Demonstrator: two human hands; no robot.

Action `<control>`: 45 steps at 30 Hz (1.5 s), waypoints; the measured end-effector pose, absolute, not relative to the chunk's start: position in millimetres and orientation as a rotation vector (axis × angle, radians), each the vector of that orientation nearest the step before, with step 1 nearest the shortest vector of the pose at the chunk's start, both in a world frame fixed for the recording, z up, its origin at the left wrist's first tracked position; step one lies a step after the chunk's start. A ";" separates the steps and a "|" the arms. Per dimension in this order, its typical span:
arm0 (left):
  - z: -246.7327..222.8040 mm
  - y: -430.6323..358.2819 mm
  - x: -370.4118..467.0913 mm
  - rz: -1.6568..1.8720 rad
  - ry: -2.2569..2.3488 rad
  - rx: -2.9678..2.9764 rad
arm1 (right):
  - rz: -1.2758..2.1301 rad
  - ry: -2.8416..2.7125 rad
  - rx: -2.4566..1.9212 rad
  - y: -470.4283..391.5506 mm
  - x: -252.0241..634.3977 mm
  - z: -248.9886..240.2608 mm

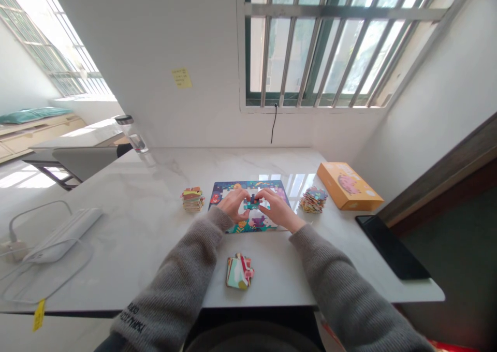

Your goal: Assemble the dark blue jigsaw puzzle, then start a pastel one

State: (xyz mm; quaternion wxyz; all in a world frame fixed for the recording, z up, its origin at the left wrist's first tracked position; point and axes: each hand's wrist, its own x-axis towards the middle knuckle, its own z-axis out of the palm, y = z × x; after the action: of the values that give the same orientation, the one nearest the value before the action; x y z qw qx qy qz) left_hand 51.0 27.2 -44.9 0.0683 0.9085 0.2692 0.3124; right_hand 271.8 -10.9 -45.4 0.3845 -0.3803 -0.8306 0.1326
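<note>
From where I stand I count two hands [233,206], one puzzle [248,225], three stacks of puzzle pieces [192,202], one orange box [349,187], one flat black object [392,247], one bottle [134,135], one power strip [64,237], one yellow wall note [181,78], one yellow cable tag [39,316] and two windows [304,46].

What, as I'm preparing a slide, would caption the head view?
Left hand and right hand over a partly assembled jigsaw, stacked pieces on three sides.

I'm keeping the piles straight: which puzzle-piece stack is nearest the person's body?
The middle stack, alone on the near side of the puzzle board; the left stack and right stack flank it.
</note>
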 end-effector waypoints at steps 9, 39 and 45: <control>-46.1 24.7 51.5 1.022 0.769 2.737 | 0.829 -1.787 -0.939 -13.4 266.0 -52.6; -64.6 49.1 39.2 0.406 1.370 2.701 | 0.418 -1.890 -1.541 12.9 271.9 -70.6; -76.5 64.6 23.4 0.459 1.188 2.701 | 0.674 -1.841 -1.390 9.8 264.2 -68.1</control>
State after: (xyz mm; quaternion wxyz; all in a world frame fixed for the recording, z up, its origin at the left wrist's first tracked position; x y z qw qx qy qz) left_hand 23.4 64.6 -76.5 0.0778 0.9017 0.3968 0.1531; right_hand 264.2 9.8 -68.1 0.3610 -0.5393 -0.7144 0.2616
